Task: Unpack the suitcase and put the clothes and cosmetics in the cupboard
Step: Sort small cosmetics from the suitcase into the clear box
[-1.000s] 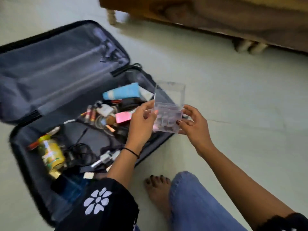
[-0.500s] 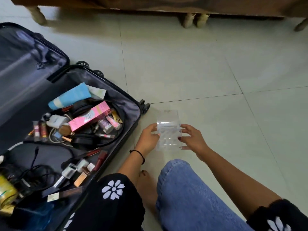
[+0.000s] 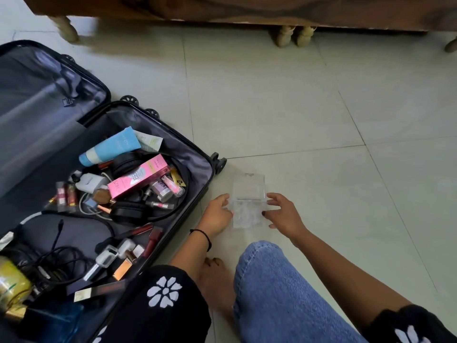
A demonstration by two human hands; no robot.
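A clear plastic organiser box stands on the tiled floor just right of the open black suitcase. My left hand holds the box's left edge between thumb and fingers. My right hand has its fingers spread, with thumb and index tip touching the right edge. Inside the suitcase lie cosmetics: a blue tube, a pink carton, lipsticks and small bottles, plus black headphones. No clothes are visible in it.
A yellow jar and tangled black cables fill the suitcase's near end. Wooden furniture on short legs runs along the top. My jeans-clad knee and bare foot lie just below the hands. Pale floor tiles spread to the right.
Both hands carried the clear box out from over the suitcase, rightwards and down to the floor. My right fingers have spread apart.
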